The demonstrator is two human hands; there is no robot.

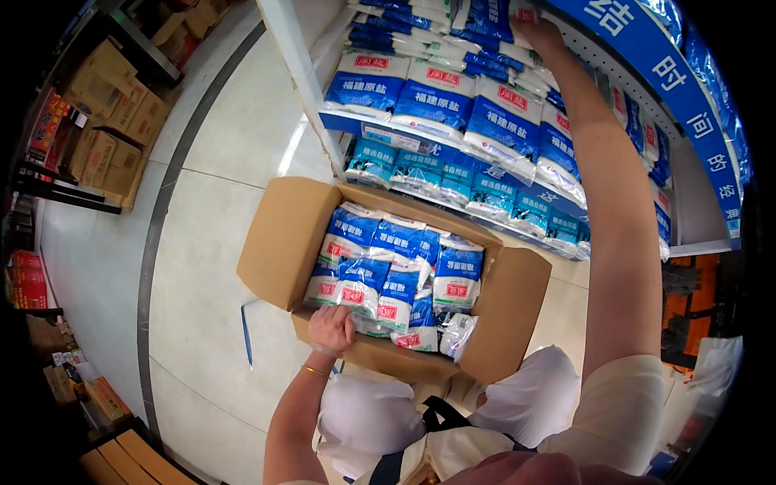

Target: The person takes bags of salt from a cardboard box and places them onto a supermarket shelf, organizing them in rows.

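Observation:
An open cardboard box (521, 315) full of blue-and-white plastic salt bags (361, 279) stands on the floor before my knees. Over the box's near left edge lies my left hand (332, 329), its fingers curled down by the nearest bags; whether it grips the edge cannot be told. My right arm reaches up to the shelf, where my right hand (536, 33) rests at a salt bag (524, 15) on top of the stacked bags. Its fingertips are partly hidden, so a grip is not clear. Below, a row of upright salt bags (433, 97) lines the shelf front.
Teal bags (421, 173) fill the lower shelf behind the box. A white shelf post (303, 79) rises at the left. Cardboard cartons (109, 157) stand on a rack across the aisle. A blue strap (247, 333) lies on the tiled floor.

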